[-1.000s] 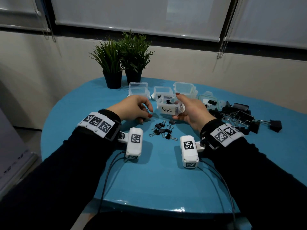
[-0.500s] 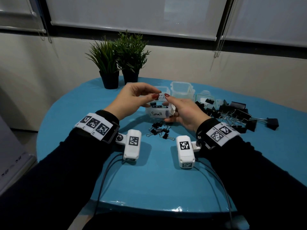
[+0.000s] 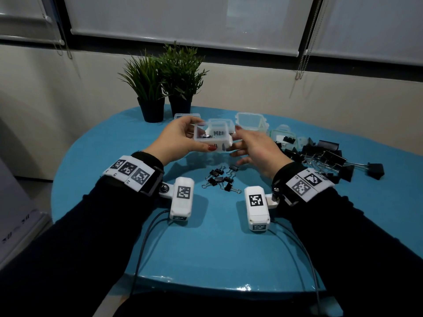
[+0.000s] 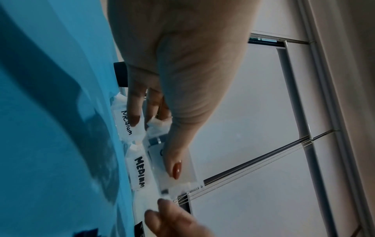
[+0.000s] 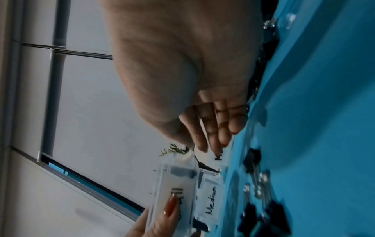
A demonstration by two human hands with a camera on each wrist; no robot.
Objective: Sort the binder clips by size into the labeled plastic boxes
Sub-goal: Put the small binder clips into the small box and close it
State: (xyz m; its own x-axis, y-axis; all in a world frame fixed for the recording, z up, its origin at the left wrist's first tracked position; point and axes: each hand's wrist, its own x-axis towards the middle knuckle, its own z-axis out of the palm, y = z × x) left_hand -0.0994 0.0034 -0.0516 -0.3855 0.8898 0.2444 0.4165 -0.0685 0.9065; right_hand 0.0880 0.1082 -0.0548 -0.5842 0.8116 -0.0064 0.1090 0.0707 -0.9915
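A small clear plastic box (image 3: 211,139) with dark clips inside is held in the air over the table. My left hand (image 3: 199,137) grips it, thumb (image 4: 175,168) on the front wall and fingers behind. My right hand (image 3: 238,141) is at the box's right end with straight, spread fingers (image 5: 202,144) at its end flap. Several small black binder clips (image 3: 220,178) lie on the blue table (image 3: 206,248) below the hands. Behind the held box stand two boxes labelled Medium (image 4: 140,171).
A pile of large black binder clips (image 3: 325,156) lies at the right. A clear open box (image 3: 250,121) and a green-rimmed box (image 3: 283,137) holding a clip stand behind it. Two potted plants (image 3: 164,88) stand at the table's far edge.
The box has risen and moved away from me, from my right hand's grip into my left hand's. My right fingers have straightened at its end.
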